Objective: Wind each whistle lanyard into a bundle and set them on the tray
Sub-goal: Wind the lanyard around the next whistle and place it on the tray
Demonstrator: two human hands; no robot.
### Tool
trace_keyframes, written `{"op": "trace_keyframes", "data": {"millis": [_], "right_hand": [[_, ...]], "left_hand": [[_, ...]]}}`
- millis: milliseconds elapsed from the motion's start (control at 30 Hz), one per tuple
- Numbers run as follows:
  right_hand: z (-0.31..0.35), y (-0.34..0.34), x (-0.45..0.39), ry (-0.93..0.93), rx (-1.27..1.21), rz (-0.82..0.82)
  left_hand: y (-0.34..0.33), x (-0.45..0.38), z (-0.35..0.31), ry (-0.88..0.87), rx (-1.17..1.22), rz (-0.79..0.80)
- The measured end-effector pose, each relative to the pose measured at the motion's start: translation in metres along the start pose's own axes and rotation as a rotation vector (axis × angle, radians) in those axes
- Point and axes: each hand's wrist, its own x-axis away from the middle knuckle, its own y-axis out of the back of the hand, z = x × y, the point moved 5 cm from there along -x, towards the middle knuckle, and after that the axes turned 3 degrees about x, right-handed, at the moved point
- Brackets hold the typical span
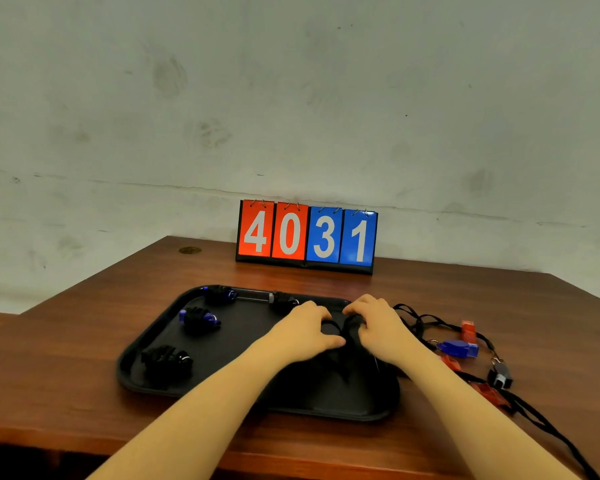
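Over the right half of a black tray, a black lanyard was held between both hands. The left hand had its fingers curled round a loop of the cord, with the thumb pressed against the strands at the middle. The right hand was curled over the other side of the same cord, its fingertips pinching the loops. Loose strands of the cord hung down from the hands onto the tray floor.

Four wound bundles were seen on the tray: one with a blue whistle at the far left corner, one by the far rim beside the left hand, a blue one left of centre, and a black one at the near left.

On the tabletop, just right of the tray, a tangle of unwound lanyards was spread, with a blue whistle, red whistles and a dark grey whistle among the cords. One cord trailed off toward the near right edge.

At the far side, against the wall, a flip scoreboard was stood, showing 40 on red cards and 31 on blue.
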Motion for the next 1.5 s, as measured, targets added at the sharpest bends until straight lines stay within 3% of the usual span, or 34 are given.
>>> {"op": "trace_keyframes", "data": {"millis": [167, 467, 833, 967, 1133, 1400, 1500], "right_hand": [[-0.013, -0.008, -0.004, -0.025, 0.16, 0.025], [-0.016, -0.014, -0.011, -0.035, 0.103, 0.003], [-0.01, -0.001, -0.004, -0.029, -0.057, -0.045], [-0.005, 0.016, 0.0, -0.071, -0.056, -0.155], [-0.014, 0.038, 0.004, -0.232, -0.396, -0.392], [-0.003, 0.05, 0.008, -0.26, -0.982, -0.427], [0.001, 0.06, 0.011, -0.24, -1.075, -0.51]], "left_hand": [[-0.013, -0.013, -0.012, 0.019, -0.188, -0.003], [-0.01, -0.017, -0.014, -0.015, -0.258, -0.097], [0.054, 0.002, -0.003, -0.077, 0.003, -0.382], [0.066, 0.009, -0.003, -0.109, 0.02, -0.427], [0.065, 0.021, -0.005, -0.15, -0.038, -0.36], [0.054, 0.027, -0.012, -0.176, -0.03, -0.26], [0.049, 0.027, -0.017, -0.186, 0.02, -0.233]]}}
